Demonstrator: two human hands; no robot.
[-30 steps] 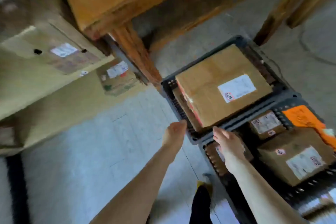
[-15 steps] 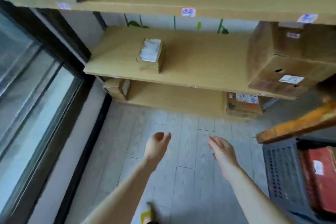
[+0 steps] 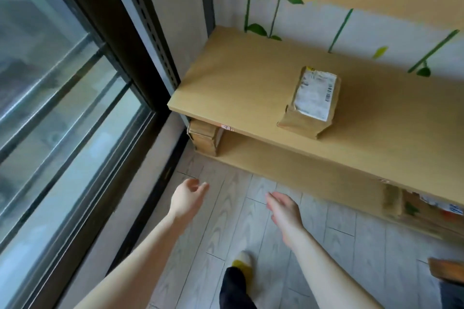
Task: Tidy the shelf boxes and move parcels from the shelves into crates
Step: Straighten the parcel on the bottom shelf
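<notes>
Parcel with a white label lies on the middle shelf, right of centre. My left hand and right hand are empty, fingers relaxed, below it. I think the next step is to reach up and grip it.

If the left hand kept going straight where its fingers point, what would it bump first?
Probably the small brown cardboard box at the left end of the pale wooden bottom shelf, or the shelf edge beside it. The empty left hand is open; depth is unclear.
</notes>
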